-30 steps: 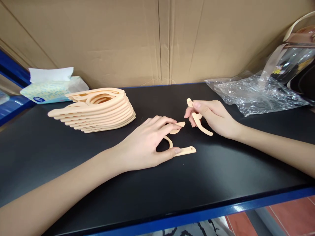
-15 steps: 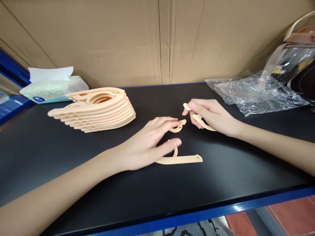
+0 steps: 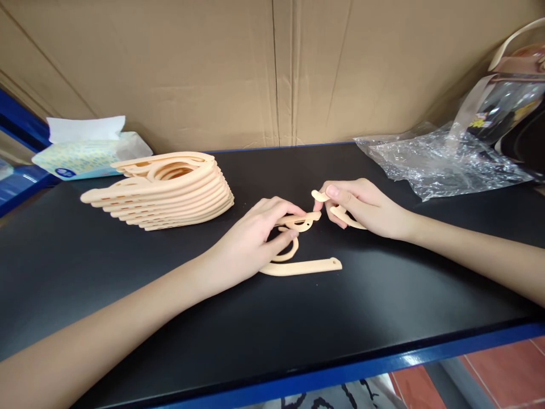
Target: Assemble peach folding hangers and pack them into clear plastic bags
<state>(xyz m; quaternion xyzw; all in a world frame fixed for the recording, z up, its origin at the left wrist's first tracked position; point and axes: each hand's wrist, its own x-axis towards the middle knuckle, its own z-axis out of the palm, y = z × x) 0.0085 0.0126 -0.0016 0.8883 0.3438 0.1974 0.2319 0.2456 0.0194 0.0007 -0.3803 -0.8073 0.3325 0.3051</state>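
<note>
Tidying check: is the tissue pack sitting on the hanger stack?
No, the blue-and-white tissue pack lies behind the stack of peach plastic hangers, not on it.

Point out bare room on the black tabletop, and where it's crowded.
Bare: front middle along the blue edge; back middle between hanger stack and plastic bag. Crowded: the centre, where the left hand and right hand hold loose pieces.
</note>
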